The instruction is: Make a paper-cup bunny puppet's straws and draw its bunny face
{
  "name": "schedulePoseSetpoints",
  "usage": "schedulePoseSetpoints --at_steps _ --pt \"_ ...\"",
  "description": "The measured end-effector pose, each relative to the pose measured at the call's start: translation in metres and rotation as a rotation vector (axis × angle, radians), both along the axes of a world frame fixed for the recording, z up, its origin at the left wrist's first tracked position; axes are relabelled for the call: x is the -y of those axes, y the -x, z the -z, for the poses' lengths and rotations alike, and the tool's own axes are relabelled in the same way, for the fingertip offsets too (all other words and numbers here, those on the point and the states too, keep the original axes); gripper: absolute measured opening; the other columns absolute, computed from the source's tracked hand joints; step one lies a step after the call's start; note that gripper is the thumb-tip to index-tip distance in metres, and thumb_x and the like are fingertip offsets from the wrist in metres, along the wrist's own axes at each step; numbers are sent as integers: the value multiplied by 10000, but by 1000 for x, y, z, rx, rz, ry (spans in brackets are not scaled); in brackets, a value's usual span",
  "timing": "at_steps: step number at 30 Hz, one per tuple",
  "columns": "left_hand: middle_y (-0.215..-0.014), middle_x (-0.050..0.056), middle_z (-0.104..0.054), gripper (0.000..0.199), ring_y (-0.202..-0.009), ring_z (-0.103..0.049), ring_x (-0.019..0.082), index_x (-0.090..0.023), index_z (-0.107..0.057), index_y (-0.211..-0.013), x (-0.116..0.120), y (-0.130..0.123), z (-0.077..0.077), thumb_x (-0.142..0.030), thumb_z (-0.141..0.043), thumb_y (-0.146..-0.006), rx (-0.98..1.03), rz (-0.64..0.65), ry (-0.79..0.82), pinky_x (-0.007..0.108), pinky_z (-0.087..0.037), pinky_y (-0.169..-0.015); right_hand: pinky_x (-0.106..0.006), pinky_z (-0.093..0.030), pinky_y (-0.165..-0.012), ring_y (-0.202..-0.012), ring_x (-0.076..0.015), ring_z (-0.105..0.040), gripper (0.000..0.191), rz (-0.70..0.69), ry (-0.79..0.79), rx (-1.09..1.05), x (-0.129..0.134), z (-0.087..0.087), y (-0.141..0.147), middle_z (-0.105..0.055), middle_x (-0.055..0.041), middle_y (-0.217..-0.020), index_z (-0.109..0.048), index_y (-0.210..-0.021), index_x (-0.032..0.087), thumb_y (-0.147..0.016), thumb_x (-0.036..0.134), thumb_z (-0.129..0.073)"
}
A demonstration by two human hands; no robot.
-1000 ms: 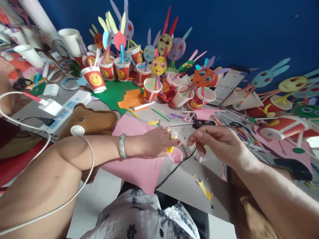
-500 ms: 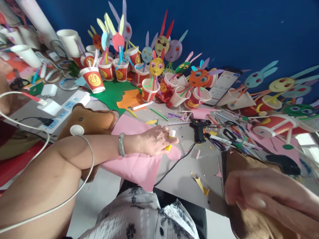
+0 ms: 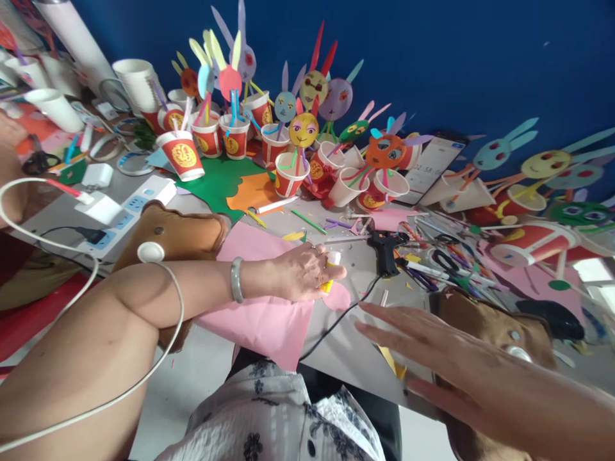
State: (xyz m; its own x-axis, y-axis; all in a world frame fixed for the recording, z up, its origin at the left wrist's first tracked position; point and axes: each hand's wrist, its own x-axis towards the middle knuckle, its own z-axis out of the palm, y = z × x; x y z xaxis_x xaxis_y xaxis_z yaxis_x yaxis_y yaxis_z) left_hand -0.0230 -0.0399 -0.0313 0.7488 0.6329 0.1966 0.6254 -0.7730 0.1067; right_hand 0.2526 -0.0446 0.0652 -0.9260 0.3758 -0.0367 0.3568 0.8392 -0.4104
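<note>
My left hand (image 3: 303, 274), with a bracelet (image 3: 236, 280) at the wrist, is closed around a small yellow tube with a white end (image 3: 328, 285); my fingers hide much of it. Beside the fingers lies a pink paper disc (image 3: 339, 297) on the grey table. Under my left forearm is a pink paper sheet (image 3: 269, 330). My right hand (image 3: 427, 349) hovers over the table's right side, fingers stretched out and holding nothing, slightly blurred. Past my left hand lies a black glue gun (image 3: 385, 253), its cord running between my hands.
Paper cups (image 3: 180, 157) with colourful paper rabbit heads line the blue wall. A phone (image 3: 435, 168) leans there. Pens and scissors (image 3: 446, 261) lie at the right. Brown cushions (image 3: 180, 238) sit by each arm. A power strip (image 3: 129, 214) and another person's hand (image 3: 9, 137) are at left.
My right hand has moved left from the right cushion towards the pink disc, and its curled fingers have stretched out. My left hand stays in place, still gripping the yellow tube.
</note>
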Motion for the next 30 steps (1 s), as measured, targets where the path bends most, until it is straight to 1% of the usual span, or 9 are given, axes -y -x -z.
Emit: schedulePoseSetpoints --at_steps 4,6,9,12,14,17,22,26,30 --pt "-1229 164 -585 329 -1133 -523 293 -160 -531 -1242 -2 -2 5 -356 -470 -984 -15 0 -74 415 -426 -951 -283 -658 -607 -798 -212 -770 649 151 73 -183 -9 12 2 -784 -26 -1010 -465 -1478 463 -909 175 -583" --pt "-1218 166 -584 332 -1121 -521 299 -158 -528 -1237 -2 -2 4 -363 -473 -981 -28 7 -94 416 -417 -949 -273 -657 -607 -962 -244 -761 659 201 12 -194 -12 14 6 -739 -86 -1198 -433 -1518 406 -912 213 -606" --pt "-1193 153 -589 319 -1097 -523 291 -164 -525 -1225 -2 -2 2 -362 -483 -977 -42 4 -81 399 -410 -922 -420 -640 -888 -1323 -335 -573 676 189 -99 -224 -14 16 16 -515 -154 -1515 -445 -1529 308 -888 218 -639" --pt "-1201 144 -588 305 -1074 -527 278 -172 -514 -1219 -2 -2 3 -360 -478 -982 -11 2 -78 389 -402 -902 -362 -643 -843 -1040 -250 -735 285 330 13 -377 -14 17 27 -750 -83 -1156 -733 -1144 297 -881 209 -668" --pt "-1133 127 -610 273 -1024 -538 264 -178 -517 -1193 -3 -2 5 -339 -493 -974 35 20 -47 371 -403 -857 -300 -633 -701 -801 -207 -752 63 474 172 -395 -14 19 33 -775 -41 -866 -763 -880 262 -864 296 -713" --pt "-980 97 -632 224 -945 -557 258 -193 -528 -1142 -5 -3 8 -315 -517 -954 62 13 -1 347 -386 -767 -307 -595 -623 -628 -185 -703 249 632 435 -360 -19 26 38 -754 -51 -732 -764 -851 208 -877 445 -693" --pt "-954 113 -647 278 -928 -587 286 -184 -530 -1151 -6 -5 8 -344 -550 -924 -18 -6 -47 347 -352 -703 -308 -553 -577 -551 -160 -661 397 678 728 -389 -28 46 34 -747 -54 -721 -733 -883 183 -954 534 -562" --pt "-973 125 -655 298 -943 -588 294 -186 -528 -1167 -6 -5 4 -339 -566 -914 -54 0 -37 347 -341 -687 -278 -442 -468 -454 -132 -531 508 715 604 -362 -30 51 27 -579 6 -502 -602 -606 209 -967 556 -520" --pt "-927 120 -656 290 -934 -583 296 -182 -536 -1157 -6 -5 2 -354 -553 -925 -65 4 10 355 -338 -694 -320 -452 -507 -523 -175 -563 338 691 249 -376 -36 48 22 -582 -2 -562 -613 -684 242 -940 463 -607"
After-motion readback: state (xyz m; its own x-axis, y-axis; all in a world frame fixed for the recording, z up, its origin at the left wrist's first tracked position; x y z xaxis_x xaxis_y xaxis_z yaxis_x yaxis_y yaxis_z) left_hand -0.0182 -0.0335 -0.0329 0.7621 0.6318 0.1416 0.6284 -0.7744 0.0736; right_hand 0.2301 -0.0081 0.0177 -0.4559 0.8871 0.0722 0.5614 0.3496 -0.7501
